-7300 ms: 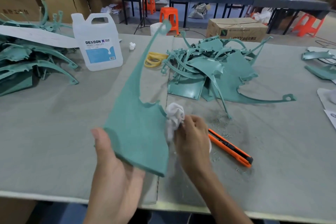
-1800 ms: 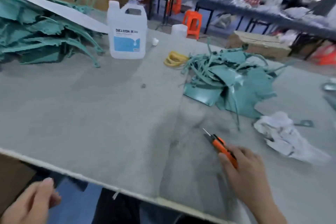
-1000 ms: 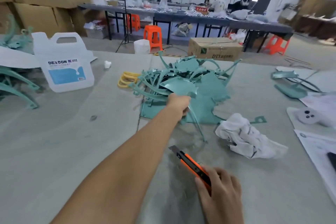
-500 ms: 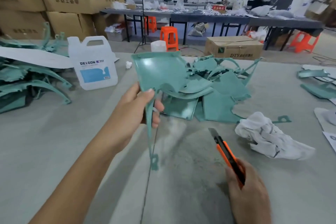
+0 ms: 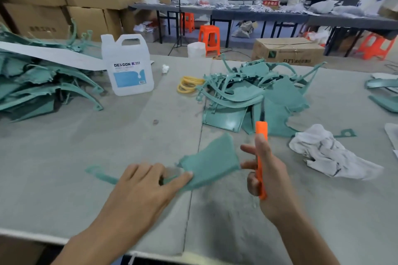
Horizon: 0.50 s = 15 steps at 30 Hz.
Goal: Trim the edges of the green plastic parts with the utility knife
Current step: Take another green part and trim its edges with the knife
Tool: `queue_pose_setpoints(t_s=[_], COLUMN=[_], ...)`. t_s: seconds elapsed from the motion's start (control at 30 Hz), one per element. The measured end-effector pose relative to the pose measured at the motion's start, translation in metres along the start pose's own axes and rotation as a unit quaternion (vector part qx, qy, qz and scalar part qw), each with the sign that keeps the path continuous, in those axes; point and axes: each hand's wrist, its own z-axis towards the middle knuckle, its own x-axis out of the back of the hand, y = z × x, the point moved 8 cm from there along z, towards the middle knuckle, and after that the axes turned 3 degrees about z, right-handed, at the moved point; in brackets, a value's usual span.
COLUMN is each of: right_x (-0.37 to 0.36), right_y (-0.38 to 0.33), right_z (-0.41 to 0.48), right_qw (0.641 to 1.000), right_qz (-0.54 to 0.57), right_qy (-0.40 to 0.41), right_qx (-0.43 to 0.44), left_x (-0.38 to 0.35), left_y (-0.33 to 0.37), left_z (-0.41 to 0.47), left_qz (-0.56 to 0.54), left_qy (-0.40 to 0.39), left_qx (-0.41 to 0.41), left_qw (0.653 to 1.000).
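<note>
A green plastic part (image 5: 212, 160) with a broad flap and a thin arm running left lies low over the grey table (image 5: 64, 168) near its front edge. My left hand (image 5: 148, 187) holds it by the narrow section, thumb along its lower edge. My right hand (image 5: 269, 180) grips the orange utility knife (image 5: 261, 153) upright just right of the part, its tip pointing away from me. A pile of green parts (image 5: 254, 97) sits beyond, mid-table.
Another heap of green parts (image 5: 38, 86) lies at the far left under a white strip. A white DEXCON jug (image 5: 127, 66) and yellow bands (image 5: 189, 85) stand behind. A crumpled white rag (image 5: 329, 155) lies to the right. More green parts (image 5: 383, 92) rest at the right edge.
My left hand brought the green part from the pile down near the table front and turned it flat. My right hand raised the knife upright beside the part.
</note>
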Motion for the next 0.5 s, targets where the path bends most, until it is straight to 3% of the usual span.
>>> queue_pose_setpoints(t_s=[0.1, 0.2, 0.3, 0.33, 0.37, 0.43, 0.47, 0.5], right_x=[-0.008, -0.007, -0.003, -0.003, -0.005, -0.013, -0.019, -0.025], right_y=[0.014, 0.027, 0.033, 0.035, 0.038, 0.042, 0.044, 0.044], right_z=[0.003, 0.003, 0.003, 0.003, 0.003, 0.000, -0.002, -0.005], right_qw=[0.998, 1.000, 0.998, 0.996, 0.994, 0.993, 0.994, 0.995], right_qz=[-0.039, -0.020, 0.046, 0.073, 0.096, 0.115, 0.110, 0.098], right_qy=[-0.030, 0.001, 0.041, 0.049, 0.050, 0.033, 0.017, -0.003], right_qx=[-0.027, -0.011, 0.000, -0.003, -0.008, -0.020, -0.023, -0.020], left_x=[-0.006, -0.005, 0.001, -0.003, -0.015, -0.052, -0.064, -0.069], left_y=[0.008, 0.003, 0.017, 0.019, 0.021, 0.045, 0.055, 0.058], left_z=[-0.015, -0.026, -0.046, -0.050, -0.053, -0.053, -0.049, -0.042], left_qz=[0.010, 0.013, -0.153, -0.257, -0.385, -0.617, -0.685, -0.727], left_qy=[0.036, 0.062, 0.121, 0.113, 0.072, -0.030, -0.053, -0.044], left_qx=[-0.024, 0.080, 0.183, 0.254, 0.346, 0.470, 0.493, 0.507], left_qw=[0.999, 0.995, 0.964, 0.926, 0.852, 0.630, 0.534, 0.461])
